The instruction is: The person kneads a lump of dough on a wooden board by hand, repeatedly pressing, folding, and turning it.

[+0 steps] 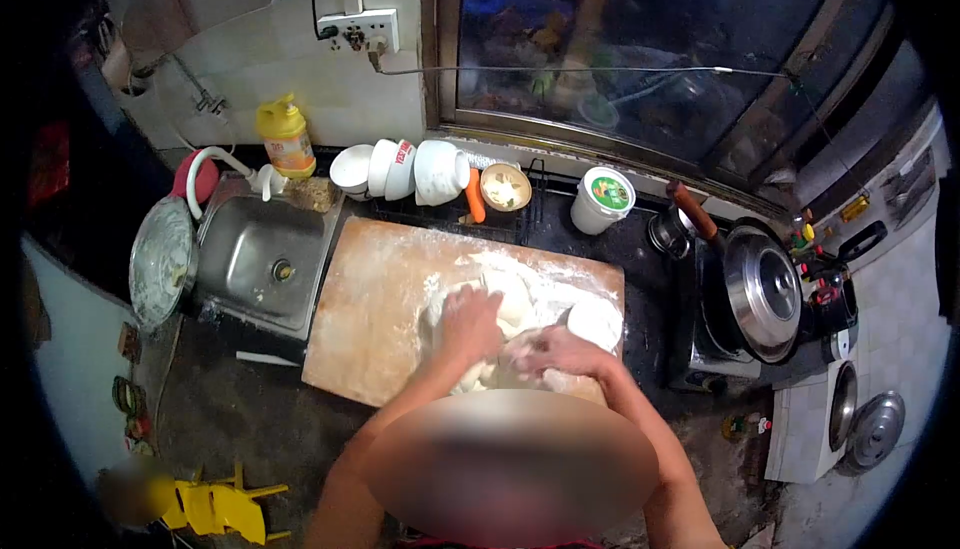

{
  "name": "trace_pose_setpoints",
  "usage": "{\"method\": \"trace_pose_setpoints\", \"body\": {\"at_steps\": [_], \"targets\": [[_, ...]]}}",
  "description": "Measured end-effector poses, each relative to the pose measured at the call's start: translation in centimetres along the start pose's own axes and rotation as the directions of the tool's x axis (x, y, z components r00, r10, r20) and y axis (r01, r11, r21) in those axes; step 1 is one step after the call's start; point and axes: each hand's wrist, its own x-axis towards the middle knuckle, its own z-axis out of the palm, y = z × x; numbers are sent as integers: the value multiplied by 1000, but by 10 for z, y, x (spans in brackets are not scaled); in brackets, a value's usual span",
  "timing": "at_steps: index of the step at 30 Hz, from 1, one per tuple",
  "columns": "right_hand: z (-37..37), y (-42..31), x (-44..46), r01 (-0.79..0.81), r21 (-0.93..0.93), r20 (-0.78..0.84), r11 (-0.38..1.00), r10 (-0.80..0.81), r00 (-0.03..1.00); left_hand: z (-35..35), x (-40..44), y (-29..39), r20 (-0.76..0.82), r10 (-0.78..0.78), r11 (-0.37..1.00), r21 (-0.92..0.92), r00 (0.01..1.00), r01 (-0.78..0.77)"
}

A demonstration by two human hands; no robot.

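Pale dough [513,307] lies in a floury patch on the right half of a wooden board [365,299]. My left hand [470,324] presses into it with curled fingers, their tips partly sunk out of sight. Just to the right, my right hand [550,351] grips the near side of the dough, fingers bent and dusted with flour. Beside that hand, near the board's right edge, sits a rounded white mass [595,324]; whether it is dough or flour I cannot tell.
Left of the board is a steel sink [265,254] with a floury metal basin [163,264] at its side. Stacked white bowls [435,174], an orange-handled tool [475,196], a small bowl [505,189] and a white tub [602,201] line the back. A lidded pan [765,284] stands right.
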Motion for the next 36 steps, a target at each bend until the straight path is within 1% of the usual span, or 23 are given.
{"method": "trace_pose_setpoints", "body": {"at_steps": [1, 2, 3, 4, 5, 7, 8, 9, 10, 12, 14, 15, 16, 18, 21, 24, 25, 26, 27, 31, 32, 34, 36], "targets": [[-8, -8, -15, -71, -74, -45, 995, 68, 997, 0, -22, 18, -26, 4, 1000, 4, 1000, -4], [-11, -12, -23, -42, -118, -137, 992, 25, 990, 14, -43, 30, -126, 54, 993, 113, 991, -40], [-10, -16, -25, 113, -401, -137, 909, -181, 974, 33, -65, 40, -216, 113, 972, 227, 970, -63], [-9, -19, -25, 239, -650, -83, 721, -380, 921, 46, -83, 49, -300, 186, 936, 343, 936, -76], [-6, -7, -13, 257, -707, -6, 659, -368, 930, 54, -98, 55, -286, 183, 946, 311, 941, -89], [5, -21, -16, 207, -740, 60, 640, -244, 968, 65, -122, 66, -257, 166, 966, 236, 952, -105], [6, -26, -15, 187, -761, 95, 621, -179, 979, 65, -126, 64, -139, 93, 992, 101, 986, -79], [13, 24, 8, 277, -680, 111, 678, -278, 954, 61, -130, 53, -11, 35, 999, -30, 999, -35], [20, 39, 11, 321, -710, 106, 626, -356, 928, 70, -132, 40, -106, 27, 996, -78, 994, -35], [38, 33, -7, 214, -719, 26, 661, -282, 959, 90, -133, 11, -295, 9, 984, -168, 956, -61], [70, 69, -5, 178, -726, -140, 664, -396, 908, 63, -110, 26, -497, -21, 1000, -16, 867, 15], [82, 81, -2, 159, -730, -220, 664, -449, 866, 85, -110, 20, -550, 6, 998, 49, 835, 25], [88, 64, -12, 142, -686, -261, 714, -423, 868, 102, -114, 14, -557, 13, 999, 51, 830, 19], [97, 60, -14, 54, -712, -285, 700, -359, 889, 113, -118, 10, -614, 38, 996, 90, 788, 23], [94, 68, 11, 20, -745, -334, 667, -399, 854, 114, -92, -10, -621, 31, 996, 81, 783, 25], [63, 57, 56, -15, -691, -366, 722, -332, 869, 111, -38, -41, -617, -35, 999, 6, 786, 49], [52, 51, 72, -82, -722, -385, 687, -301, 873, 104, -20, -50, -568, -85, 996, -34, 819, 80], [42, 47, 88, -58, -696, -447, 716, -368, 815, 98, -1, -59, -515, -134, 991, -71, 847, 114], [34, 47, 105, -75, -676, -491, 733, -373, 787, 93, 18, -68, -522, -133, 991, -42, 842, 131], [11, 48, 159, -123, -583, -632, 803, -353, 690, 86, 81, -100, -451, -233, 971, -62, 862, 230], [5, 53, 170, -148, -599, -644, 787, -363, 674, 81, 92, -103, -422, -253, 966, -67, 871, 248], [5, 67, 184, -191, -607, -696, 771, -401, 595, 76, 101, -104, -371, -271, 962, -64, 888, 266], [-4, 58, 175, -191, -579, -639, 792, -295, 711, 69, 100, -101, -344, -277, 959, -48, 897, 278]]}}
